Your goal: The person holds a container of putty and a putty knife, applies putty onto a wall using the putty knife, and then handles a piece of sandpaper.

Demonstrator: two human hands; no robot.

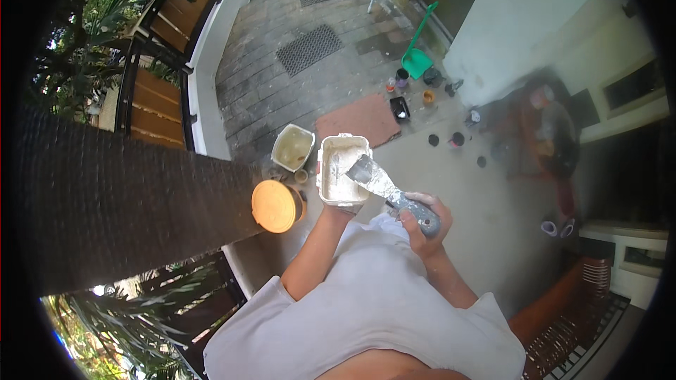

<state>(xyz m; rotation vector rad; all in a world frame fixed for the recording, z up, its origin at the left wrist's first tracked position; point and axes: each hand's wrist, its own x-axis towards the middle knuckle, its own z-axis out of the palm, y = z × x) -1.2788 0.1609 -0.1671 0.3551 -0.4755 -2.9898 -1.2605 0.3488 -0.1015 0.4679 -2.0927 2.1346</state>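
Note:
My left hand (338,211) grips a small white plastic container (338,193) from below, with whitish residue coating its inside. My right hand (420,239) holds a putty knife (422,217) by its grey, paint-spotted handle. The knife's blade, smeared white, is over the container's right part, angled up toward the left; whether it touches the inside I cannot tell. Both hands are in front of my white shirt (373,274), and the left fingers are mostly hidden under the container.
A dark tree trunk (127,204) spans the left. On the patio are an orange-lidded bucket (273,203), a square tub (292,148), a reddish board (348,116), several small pots (428,97) and a green dustpan (417,63). A wall (493,28) and wooden chair (546,317) stand right.

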